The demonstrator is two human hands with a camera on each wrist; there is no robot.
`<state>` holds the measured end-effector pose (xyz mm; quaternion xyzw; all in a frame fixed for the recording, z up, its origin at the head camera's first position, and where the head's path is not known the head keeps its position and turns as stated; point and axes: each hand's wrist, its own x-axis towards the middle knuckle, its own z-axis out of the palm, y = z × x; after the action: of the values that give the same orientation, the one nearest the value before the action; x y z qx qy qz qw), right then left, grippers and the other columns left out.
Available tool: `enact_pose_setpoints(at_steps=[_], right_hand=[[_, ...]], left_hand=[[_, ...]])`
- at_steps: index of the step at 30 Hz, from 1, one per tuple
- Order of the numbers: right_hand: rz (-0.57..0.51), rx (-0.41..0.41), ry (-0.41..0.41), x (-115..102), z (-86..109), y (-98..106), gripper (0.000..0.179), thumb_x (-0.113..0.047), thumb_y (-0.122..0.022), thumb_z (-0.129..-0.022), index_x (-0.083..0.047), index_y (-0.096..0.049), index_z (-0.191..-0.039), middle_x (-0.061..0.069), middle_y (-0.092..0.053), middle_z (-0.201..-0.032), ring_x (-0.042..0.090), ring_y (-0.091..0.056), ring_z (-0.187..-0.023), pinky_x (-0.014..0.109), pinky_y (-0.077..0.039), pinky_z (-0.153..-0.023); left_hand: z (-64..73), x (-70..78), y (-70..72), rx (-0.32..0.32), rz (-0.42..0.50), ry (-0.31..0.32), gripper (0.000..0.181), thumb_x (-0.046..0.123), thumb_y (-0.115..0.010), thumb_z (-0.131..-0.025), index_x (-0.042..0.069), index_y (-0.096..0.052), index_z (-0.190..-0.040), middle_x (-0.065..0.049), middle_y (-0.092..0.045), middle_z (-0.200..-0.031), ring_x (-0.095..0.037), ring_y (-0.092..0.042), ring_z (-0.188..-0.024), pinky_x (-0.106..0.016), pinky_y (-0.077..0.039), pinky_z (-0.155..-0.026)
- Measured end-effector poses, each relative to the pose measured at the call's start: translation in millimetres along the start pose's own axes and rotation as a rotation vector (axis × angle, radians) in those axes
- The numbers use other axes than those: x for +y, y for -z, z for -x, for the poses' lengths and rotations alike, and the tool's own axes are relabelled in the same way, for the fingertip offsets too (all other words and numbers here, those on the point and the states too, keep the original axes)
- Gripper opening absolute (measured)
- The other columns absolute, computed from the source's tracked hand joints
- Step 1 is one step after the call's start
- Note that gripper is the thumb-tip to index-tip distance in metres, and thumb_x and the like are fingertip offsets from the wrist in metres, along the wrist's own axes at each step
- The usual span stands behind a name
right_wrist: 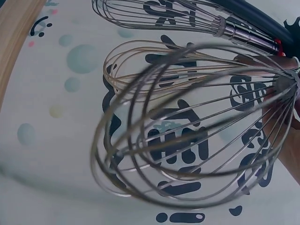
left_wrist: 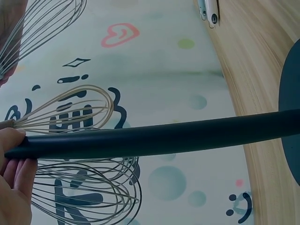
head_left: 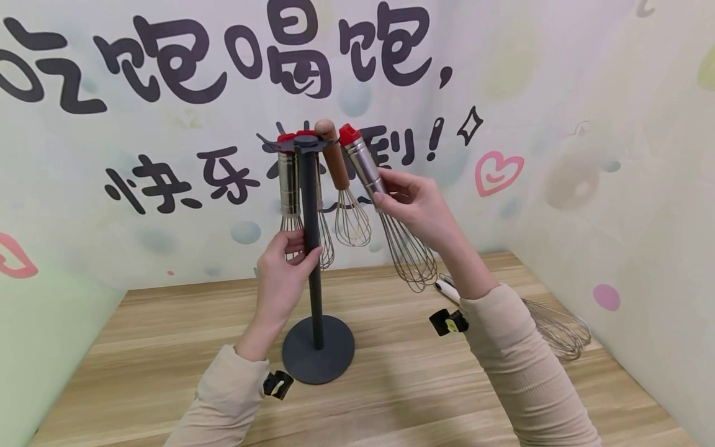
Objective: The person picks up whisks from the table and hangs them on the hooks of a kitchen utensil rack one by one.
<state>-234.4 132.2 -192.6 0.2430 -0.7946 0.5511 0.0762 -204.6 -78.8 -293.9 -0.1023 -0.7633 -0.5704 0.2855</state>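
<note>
My left hand [head_left: 282, 273] grips the dark post [head_left: 315, 298] of an upright stand, thumb on one side and fingers on the other. In the left wrist view the hand [left_wrist: 16, 192] wraps the upper post [left_wrist: 159, 139]. My right hand [head_left: 421, 208] pinches a whisk [head_left: 365, 162] by its metal handle, tilted, its red cap close to the stand's hooked top [head_left: 306, 143] and its wires down to the right. A wooden-handled whisk [head_left: 337, 164] hangs beside it. Metal-handled whisks with red tops, one of them a whisk [head_left: 288, 180] behind my left hand, hang on the far side.
The stand's round dark base [head_left: 318, 360] sits on the wood-grain table [head_left: 184, 347]. At the right, partly behind my right forearm, lie a whisk [head_left: 561, 329] and a white handle [head_left: 447, 290]. A printed backdrop [head_left: 234, 180] rises behind the table.
</note>
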Motion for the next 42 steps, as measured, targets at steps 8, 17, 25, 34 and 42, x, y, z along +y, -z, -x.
enact_pose_setpoints(at_steps=[8,17,25,34,42], right_hand=[[0.026,-0.018,0.007,-1,-0.1,2,0.045,-0.003,-0.059,-0.092,0.0,-0.05,-0.136,0.02,-0.058,-0.119,0.021,-0.059,-0.096,0.014,-0.053,-0.079],[0.036,-0.039,0.012,-2,-0.2,5,0.044,-0.001,-0.056,-0.093,0.001,-0.05,-0.136,0.019,-0.057,-0.121,0.015,-0.059,-0.09,0.015,-0.053,-0.075],[0.074,-0.061,0.02,-3,-1.1,8,0.044,-0.002,-0.056,-0.093,0.002,-0.049,-0.137,0.019,-0.056,-0.119,0.014,-0.058,-0.089,0.013,-0.053,-0.074],[0.111,-0.139,0.055,0,-3.5,2,0.042,0.0,-0.057,-0.092,0.004,-0.051,-0.134,0.022,-0.058,-0.114,0.021,-0.059,-0.091,0.015,-0.054,-0.076],[0.05,-0.143,0.039,5,-4.8,-7,0.042,0.0,-0.058,-0.091,0.003,-0.052,-0.132,0.021,-0.06,-0.116,0.02,-0.059,-0.101,0.021,-0.055,-0.084]], left_hand=[[0.2,-1.9,0.5,-0.008,-0.001,0.005,0.035,0.004,-0.074,-0.081,-0.006,-0.059,-0.111,-0.019,-0.065,-0.105,-0.027,-0.067,-0.092,-0.021,-0.058,-0.079],[0.8,-2.6,0.7,-0.022,0.002,0.001,0.035,0.004,-0.074,-0.081,-0.006,-0.059,-0.111,-0.019,-0.065,-0.106,-0.027,-0.067,-0.093,-0.025,-0.059,-0.08],[1.1,-2.9,1.2,-0.024,0.013,-0.005,0.035,0.004,-0.074,-0.081,-0.007,-0.059,-0.111,-0.019,-0.064,-0.106,-0.027,-0.067,-0.093,-0.023,-0.058,-0.08],[0.6,-3.1,1.3,-0.022,0.022,-0.002,0.034,0.003,-0.073,-0.081,-0.007,-0.059,-0.111,-0.019,-0.064,-0.106,-0.028,-0.067,-0.093,-0.021,-0.058,-0.079],[-0.1,-2.7,1.0,-0.029,0.046,0.001,0.032,0.004,-0.073,-0.082,-0.007,-0.059,-0.109,-0.019,-0.064,-0.106,-0.028,-0.067,-0.094,-0.015,-0.057,-0.077]])
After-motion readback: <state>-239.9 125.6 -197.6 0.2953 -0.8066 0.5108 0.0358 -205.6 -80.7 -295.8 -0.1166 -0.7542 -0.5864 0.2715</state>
